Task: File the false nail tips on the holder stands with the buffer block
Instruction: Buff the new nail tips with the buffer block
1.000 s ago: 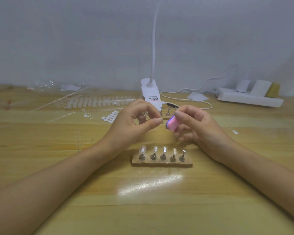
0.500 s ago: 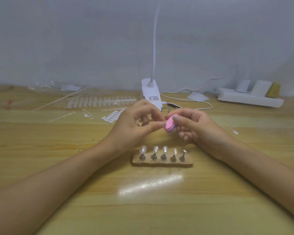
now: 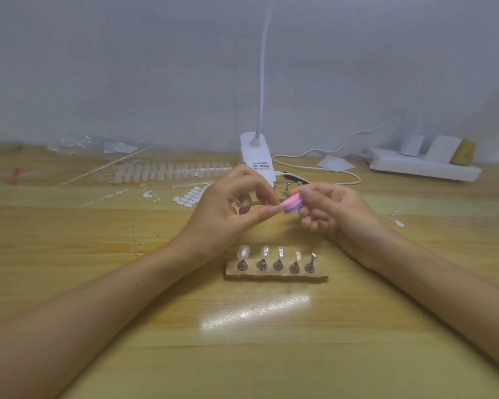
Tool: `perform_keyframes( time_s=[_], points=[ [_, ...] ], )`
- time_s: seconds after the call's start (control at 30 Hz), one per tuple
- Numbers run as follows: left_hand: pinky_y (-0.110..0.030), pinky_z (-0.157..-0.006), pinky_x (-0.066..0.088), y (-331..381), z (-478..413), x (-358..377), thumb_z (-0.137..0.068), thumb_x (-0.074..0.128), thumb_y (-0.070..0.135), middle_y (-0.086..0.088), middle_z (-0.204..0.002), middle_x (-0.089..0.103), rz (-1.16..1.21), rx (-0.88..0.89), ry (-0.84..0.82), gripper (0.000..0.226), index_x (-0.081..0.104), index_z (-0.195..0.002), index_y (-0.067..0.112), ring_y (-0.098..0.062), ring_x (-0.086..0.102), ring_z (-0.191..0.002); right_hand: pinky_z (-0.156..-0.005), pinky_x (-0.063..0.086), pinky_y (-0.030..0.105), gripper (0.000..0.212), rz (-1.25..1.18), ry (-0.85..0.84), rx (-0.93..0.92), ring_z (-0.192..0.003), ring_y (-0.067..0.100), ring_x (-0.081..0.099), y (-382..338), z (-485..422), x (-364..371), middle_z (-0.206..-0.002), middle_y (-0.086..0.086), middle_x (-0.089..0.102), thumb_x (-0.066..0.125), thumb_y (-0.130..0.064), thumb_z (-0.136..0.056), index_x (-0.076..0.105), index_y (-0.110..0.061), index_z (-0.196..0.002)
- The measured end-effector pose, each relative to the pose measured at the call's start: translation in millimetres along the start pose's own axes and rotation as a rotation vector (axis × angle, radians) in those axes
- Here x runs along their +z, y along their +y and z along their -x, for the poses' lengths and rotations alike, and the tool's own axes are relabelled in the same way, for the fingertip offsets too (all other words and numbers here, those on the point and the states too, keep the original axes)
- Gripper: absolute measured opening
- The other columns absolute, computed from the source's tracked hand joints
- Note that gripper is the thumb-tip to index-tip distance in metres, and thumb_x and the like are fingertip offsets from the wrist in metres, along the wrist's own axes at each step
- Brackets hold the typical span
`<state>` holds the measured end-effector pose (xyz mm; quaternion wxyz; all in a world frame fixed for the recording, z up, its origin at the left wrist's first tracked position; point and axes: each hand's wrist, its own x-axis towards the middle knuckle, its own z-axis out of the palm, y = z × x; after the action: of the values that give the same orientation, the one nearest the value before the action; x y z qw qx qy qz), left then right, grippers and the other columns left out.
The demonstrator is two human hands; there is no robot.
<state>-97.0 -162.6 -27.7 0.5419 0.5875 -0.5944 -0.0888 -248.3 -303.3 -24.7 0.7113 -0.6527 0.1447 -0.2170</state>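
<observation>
Right hand (image 3: 337, 214) — my fingers are curled round the buffer block (image 3: 293, 204), a pink-and-purple pad gripped between thumb and forefinger and raised above the table (image 3: 98, 254).

Left hand (image 3: 228, 211), facing it: thumb and forefinger are closed to a pinch, and their tips meet the block's left edge. The other fingers curl loosely behind. Whatever lies in that pinch is too small to make out, so I cannot tell whether this hand grasps anything.

Nearer to me, below both hands and apart from them, lies the base (image 3: 320, 278), a flat tan slab. It carries five metal holder stands (image 3: 278, 264) in a single row. The four from the left each bear one of the clear nail tips (image 3: 243, 251), set upright. The fifth stand (image 3: 310, 263), at the right end, shows only its tilted metal head.

Beyond my hands a spare stand (image 3: 285, 189) sits just before the white lamp (image 3: 257, 156), whose neck rises along the wall (image 3: 127, 67). A white cable (image 3: 329, 171) loops to the lamp's right. Farther right, against the wall, is a power strip (image 3: 424, 168) with plugs in it.

To the left of the lamp lie the tip racks (image 3: 170, 171) — long rows of pale tips — and, nearer, a patch of oval stickers (image 3: 190, 197).
</observation>
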Motion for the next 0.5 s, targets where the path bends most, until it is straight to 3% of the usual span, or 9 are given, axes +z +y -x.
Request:
perform_keyframes(
  time_s=[0.13,0.27,0.37,0.5],
  points=[
    [-0.018,-0.065,0.041,-2,0,-1,-0.082,0.077,0.02,0.017,-0.088,0.054,0.007,-0.002,0.017,0.01,0.071,-0.08,0.028,-0.017,0.042,-0.063,-0.056,0.054,0.017,0.024,0.099,-0.105,0.012,-0.058,0.01,0.064,-1,2,3,-0.079,0.009,0.073,0.07,-0.024,-0.082,0.072,-0.006,-0.097],
    [-0.016,-0.064,0.041,-1,0,-1,-0.083,0.077,0.018,0.015,-0.088,0.054,0.016,0.0,0.005,0.011,0.07,-0.08,0.026,-0.004,0.041,-0.062,-0.055,0.053,0.015,0.026,-0.032,0.008,-0.011,-0.056,0.008,0.063,1,-3,-3,-0.072,0.005,0.069,0.066,-0.024,-0.083,0.071,-0.003,-0.098],
    [-0.014,-0.063,0.039,-1,-1,-1,-0.083,0.076,0.015,0.016,-0.088,0.054,-0.004,0.012,-0.006,0.01,0.07,-0.081,0.023,-0.003,0.042,-0.063,-0.058,0.055,0.017,0.021,0.078,-0.112,0.005,-0.058,0.01,0.065,3,-1,0,-0.077,0.008,0.072,0.069,-0.023,-0.083,0.073,-0.008,-0.097],
    [-0.012,-0.065,0.038,2,0,0,-0.084,0.076,0.017,0.018,-0.088,0.055,-0.008,-0.01,-0.029,0.009,0.07,-0.079,0.021,-0.006,0.043,-0.065,-0.057,0.054,0.014,0.028,-0.097,0.106,-0.022,-0.059,0.007,0.066,0,-4,-11,-0.071,0.002,0.071,0.062,-0.024,-0.085,0.066,-0.003,-0.104]
  ],
)
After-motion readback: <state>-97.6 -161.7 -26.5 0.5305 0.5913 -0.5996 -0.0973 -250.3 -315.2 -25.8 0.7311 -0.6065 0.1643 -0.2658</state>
